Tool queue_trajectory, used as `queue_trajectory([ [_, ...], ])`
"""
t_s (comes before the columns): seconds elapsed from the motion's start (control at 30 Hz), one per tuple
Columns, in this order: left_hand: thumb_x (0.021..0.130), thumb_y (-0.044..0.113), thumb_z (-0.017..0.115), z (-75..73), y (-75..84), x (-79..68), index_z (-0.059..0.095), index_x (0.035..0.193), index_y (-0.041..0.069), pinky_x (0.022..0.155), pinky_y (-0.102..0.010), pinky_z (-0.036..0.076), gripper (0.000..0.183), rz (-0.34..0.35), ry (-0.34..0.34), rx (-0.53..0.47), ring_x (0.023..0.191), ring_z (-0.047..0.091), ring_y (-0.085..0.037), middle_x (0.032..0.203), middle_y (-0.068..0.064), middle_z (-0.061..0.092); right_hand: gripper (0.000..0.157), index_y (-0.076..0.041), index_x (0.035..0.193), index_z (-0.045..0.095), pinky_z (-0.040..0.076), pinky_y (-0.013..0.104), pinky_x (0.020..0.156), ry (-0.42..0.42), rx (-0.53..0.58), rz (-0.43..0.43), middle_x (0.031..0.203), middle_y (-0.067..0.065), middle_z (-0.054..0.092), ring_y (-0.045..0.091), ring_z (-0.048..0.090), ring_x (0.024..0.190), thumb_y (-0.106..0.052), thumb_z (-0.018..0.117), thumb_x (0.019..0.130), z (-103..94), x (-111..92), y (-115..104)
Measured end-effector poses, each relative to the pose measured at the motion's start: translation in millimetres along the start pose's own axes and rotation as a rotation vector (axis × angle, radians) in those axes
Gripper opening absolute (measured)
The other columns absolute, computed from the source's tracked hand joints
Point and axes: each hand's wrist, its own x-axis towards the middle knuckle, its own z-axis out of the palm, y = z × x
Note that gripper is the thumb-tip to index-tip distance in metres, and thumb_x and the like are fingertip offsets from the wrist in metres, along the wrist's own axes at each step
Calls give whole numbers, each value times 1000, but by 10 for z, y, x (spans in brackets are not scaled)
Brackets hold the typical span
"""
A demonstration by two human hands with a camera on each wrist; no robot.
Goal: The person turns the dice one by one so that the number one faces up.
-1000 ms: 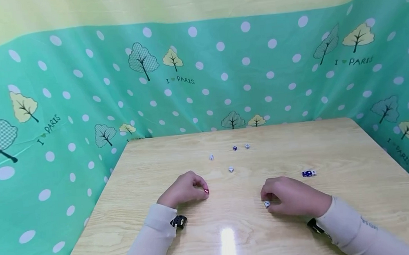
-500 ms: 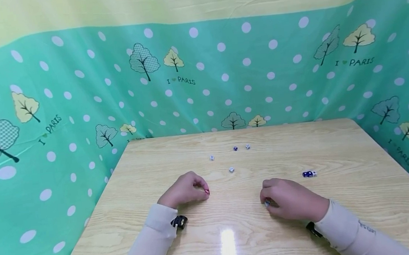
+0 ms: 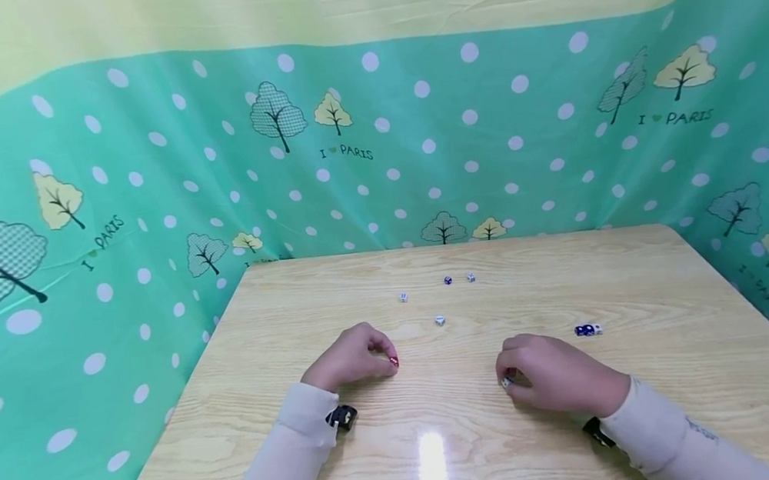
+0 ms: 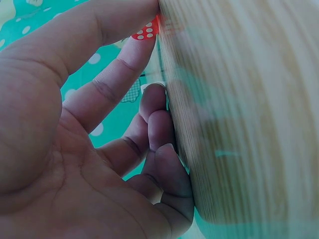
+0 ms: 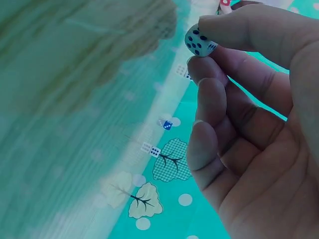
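Note:
My left hand (image 3: 354, 357) rests low over the table and pinches a red die (image 3: 394, 362) between thumb and forefinger. In the left wrist view that red die (image 4: 145, 32) shows white pips, partly covered by the fingers. To the right, my right hand (image 3: 557, 370) holds a white die (image 3: 506, 382) with thumb and fingertips. Dark pips on this white die (image 5: 199, 41) face the right wrist camera, and it is raised off the wood. Ahead of the hands, a lone white die (image 3: 440, 320) lies on the table.
Farther back on the wooden table (image 3: 319, 285) are a white die (image 3: 403, 298), a blue die (image 3: 448, 280) and another white die (image 3: 471, 277). Beyond the right hand, blue dice (image 3: 584, 330) and a white die (image 3: 598, 329) form a touching row. A green dotted curtain (image 3: 352, 197) encloses the table.
The white die has turned slightly in my right hand as its fingers shifted. My left hand keeps its pinch on the red die. The whole head view has drifted slightly.

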Motion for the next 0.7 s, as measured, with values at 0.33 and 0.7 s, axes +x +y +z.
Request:
queue_trajectory([
  [0.33, 82, 19, 87, 11, -5, 22, 76, 81, 23, 85, -37, 43, 12, -10, -2, 6, 94, 53, -17, 91, 7, 68, 16, -28, 83, 70, 49, 23, 68, -10, 44, 38, 80, -22, 59, 1, 53, 73, -16, 80, 85, -25, -7, 20],
  [0.7, 81, 18, 87, 13, -15, 28, 76, 81, 23, 84, -37, 43, 12, -17, -2, 0, 93, 53, -17, 91, 7, 69, 18, -28, 82, 70, 48, 21, 66, -22, 95, 23, 79, -22, 57, 2, 55, 72, -14, 81, 85, 6, -7, 98],
])
